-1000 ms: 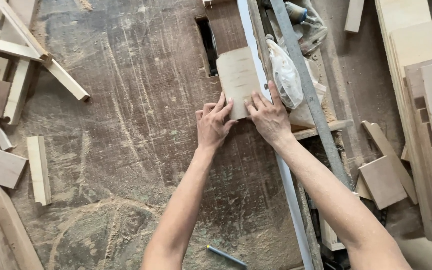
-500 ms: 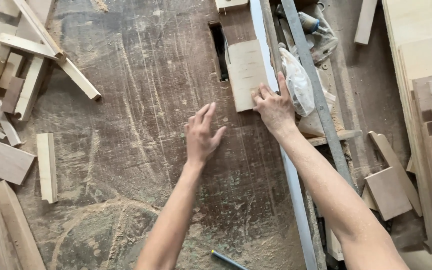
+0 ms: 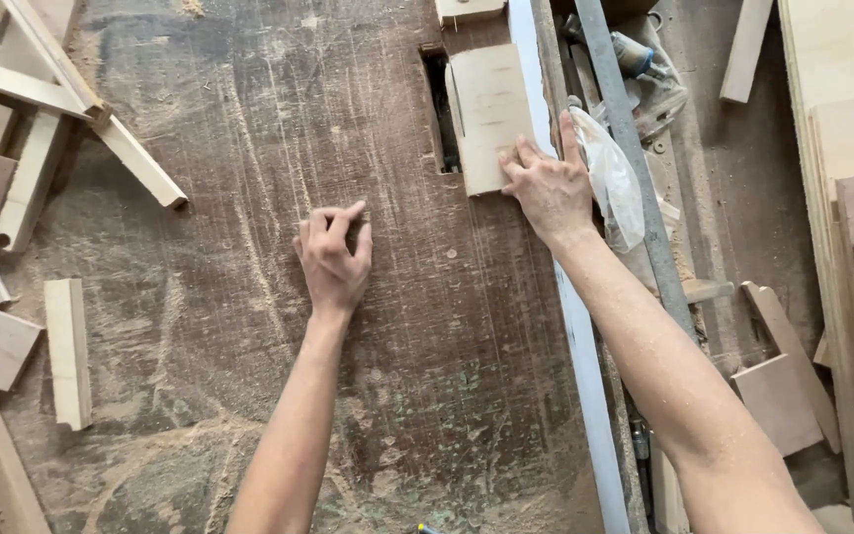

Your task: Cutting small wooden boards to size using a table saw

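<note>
Surface: dark, sawdust-strewn counter (image 3: 249,148).
Board: pale flat wood piece (image 3: 491,109), between blade slot (image 3: 439,109) and white fence (image 3: 565,297).
Right hand (image 3: 546,188): fingers spread, pressing board's lower right corner.
Left hand (image 3: 333,257): loosely curled, holding nothing, resting on bare counter.
Edges: offcuts (image 3: 32,148) left; clear plastic bag (image 3: 613,183) right.

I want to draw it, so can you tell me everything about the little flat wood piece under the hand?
The board is a small, pale, flat rectangle of wood, like thin plywood, with smooth faces and straight edges. It lies flat on the dusty brown table, longer side running away from the person. Its left edge sits beside a dark slot in the table; its right edge lies along a pale rail. The right hand presses its near right corner. The left hand rests apart on the table.
</note>
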